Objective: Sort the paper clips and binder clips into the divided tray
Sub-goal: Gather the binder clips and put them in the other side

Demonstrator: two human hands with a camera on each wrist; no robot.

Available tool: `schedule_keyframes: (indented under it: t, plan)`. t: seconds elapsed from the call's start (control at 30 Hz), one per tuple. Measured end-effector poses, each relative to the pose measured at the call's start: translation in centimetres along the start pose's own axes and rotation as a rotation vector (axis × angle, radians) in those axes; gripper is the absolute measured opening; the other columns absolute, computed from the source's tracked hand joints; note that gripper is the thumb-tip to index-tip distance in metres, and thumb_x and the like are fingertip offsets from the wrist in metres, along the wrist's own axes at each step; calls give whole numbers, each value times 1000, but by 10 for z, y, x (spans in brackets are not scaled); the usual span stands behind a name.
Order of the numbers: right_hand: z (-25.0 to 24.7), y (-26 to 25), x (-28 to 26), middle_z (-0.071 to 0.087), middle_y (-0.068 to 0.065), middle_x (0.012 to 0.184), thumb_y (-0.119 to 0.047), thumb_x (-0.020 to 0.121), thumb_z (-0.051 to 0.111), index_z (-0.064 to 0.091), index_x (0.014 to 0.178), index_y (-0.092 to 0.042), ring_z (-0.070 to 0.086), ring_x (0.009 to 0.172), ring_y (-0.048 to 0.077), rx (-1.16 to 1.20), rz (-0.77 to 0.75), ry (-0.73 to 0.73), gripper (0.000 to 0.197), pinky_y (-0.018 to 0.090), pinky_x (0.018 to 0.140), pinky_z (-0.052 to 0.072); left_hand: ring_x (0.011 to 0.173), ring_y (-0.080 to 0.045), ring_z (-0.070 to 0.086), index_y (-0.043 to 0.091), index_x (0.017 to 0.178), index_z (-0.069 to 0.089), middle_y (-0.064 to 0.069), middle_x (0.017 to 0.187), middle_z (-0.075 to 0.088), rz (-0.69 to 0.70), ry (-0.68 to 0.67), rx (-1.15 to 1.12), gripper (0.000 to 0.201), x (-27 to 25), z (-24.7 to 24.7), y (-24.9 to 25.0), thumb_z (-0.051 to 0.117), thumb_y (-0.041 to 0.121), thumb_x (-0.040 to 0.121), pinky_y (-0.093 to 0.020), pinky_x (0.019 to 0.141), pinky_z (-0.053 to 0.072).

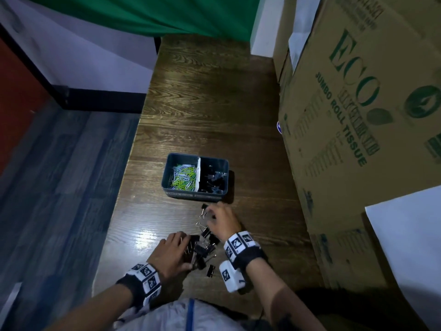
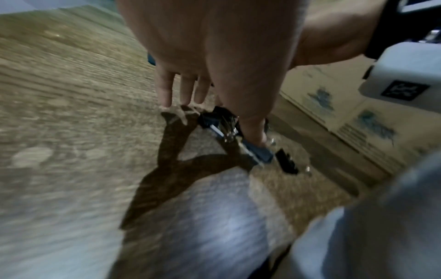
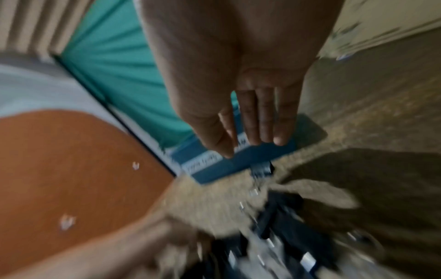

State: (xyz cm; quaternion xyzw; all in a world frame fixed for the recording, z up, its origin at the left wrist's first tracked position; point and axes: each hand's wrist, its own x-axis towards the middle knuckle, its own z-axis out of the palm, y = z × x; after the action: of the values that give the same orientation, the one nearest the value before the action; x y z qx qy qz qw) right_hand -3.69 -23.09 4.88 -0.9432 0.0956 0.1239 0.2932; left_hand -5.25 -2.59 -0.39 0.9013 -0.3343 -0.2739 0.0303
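Left hand (image 1: 170,253) fingers spread on the binder clips (image 1: 202,250); right hand (image 1: 222,220) fingers straight, relaxed, near the tray (image 1: 194,196).

Dark wood-grain table (image 1: 210,111) with a bright patch of glare near the front edge. Big cardboard boxes (image 1: 362,120) stacked along the right, printed "ECO jumbo roll tissue" in green. Green cloth (image 1: 148,15) hangs at the back, a white wall (image 1: 78,56) with black trim on the left, and a grey-blue plank floor (image 1: 62,168) below.
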Motion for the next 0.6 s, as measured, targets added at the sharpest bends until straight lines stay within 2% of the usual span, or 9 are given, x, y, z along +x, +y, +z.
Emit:
schedule_keyframes:
  t: [0.07,0.1,0.17,0.23,0.3,0.37,0.43,0.53,0.6]
  plan:
    - [17,3,-4,38,13,153,-14,87,67,52,139,-16,33,141,32,-134,-108,-194,54,42,112,34,138,-32,29,18,150,13,-12,152,26,89,49,105,96,-3,13,-1,51,71,80,-45,109,33]
    - [23,6,-4,23,12,161,-14,85,69,43,146,-18,21,147,31,-191,-124,-259,66,46,116,28,137,-34,31,19,150,15,-13,152,29,121,47,135,98,-4,17,-2,50,74,77,-47,106,36]
    - [30,13,-1,-1,7,167,-21,82,74,27,153,-26,5,152,29,-286,-109,-353,85,53,117,23,140,-37,27,23,151,13,-14,155,24,134,15,147,100,-5,22,-4,47,77,74,-51,105,36]
    - [35,18,0,-13,2,166,-31,80,76,19,154,-30,-3,153,29,-346,-89,-424,93,58,117,21,145,-38,10,27,152,1,-13,160,5,114,-3,132,99,-7,24,-3,46,74,77,-53,111,26]
    - [37,22,-4,-13,1,166,-34,81,74,20,154,-30,0,152,30,-349,-87,-431,91,59,117,21,147,-35,-3,28,152,-7,-10,160,-8,71,-34,107,93,-9,23,-3,44,68,85,-50,115,16]
    - [36,25,-14,-3,4,166,-34,82,73,25,153,-27,11,150,32,-331,-85,-388,86,55,117,24,147,-32,-3,26,152,-3,-8,160,-8,55,-34,93,85,-8,23,-3,43,62,90,-48,116,15]
    - [36,25,-26,9,5,162,-40,83,71,29,151,-25,21,144,34,-307,-68,-361,81,53,115,30,146,-33,14,24,152,10,-10,160,11,56,-4,91,81,-6,23,-8,49,59,89,-47,112,28]
    - [38,29,-43,18,5,152,-48,78,75,33,146,-27,28,139,33,-240,3,-308,82,51,109,38,128,-32,48,22,142,34,-11,142,46,89,27,52,80,0,23,-11,60,63,79,-42,93,50]
    - [42,35,-51,5,6,160,-51,67,84,22,150,-31,19,145,36,-223,36,-330,105,55,110,35,125,-30,50,20,144,33,-11,139,45,101,73,2,91,2,19,-9,53,75,75,-42,92,51]
